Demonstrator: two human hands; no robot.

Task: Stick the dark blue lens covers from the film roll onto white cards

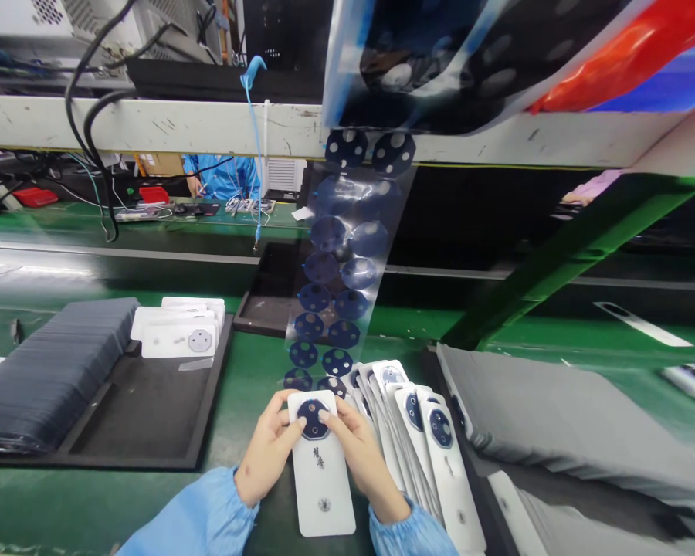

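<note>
A white phone back panel (323, 486) with a dark octagonal camera patch at its top lies upright between my hands. My left hand (269, 448) grips its upper left edge, thumb on the dark patch. From the right, my right hand (359, 448) holds the upper edge, its thumb also on the patch. Just beyond hangs a clear strip (376, 270) of dark round stickers in two columns, its lower end behind my hands. Beside my right hand, a fanned row of white panels (455, 479) with dark patches leans to the right.
A black tray (144, 417) at the left holds dark sleeves (63, 371) and white panels (179, 340). Grey-covered stacks (579, 425) lie right. A shelf beam (179, 127) and green post (556, 247) cross the view. Across the bench is a person in blue (225, 176).
</note>
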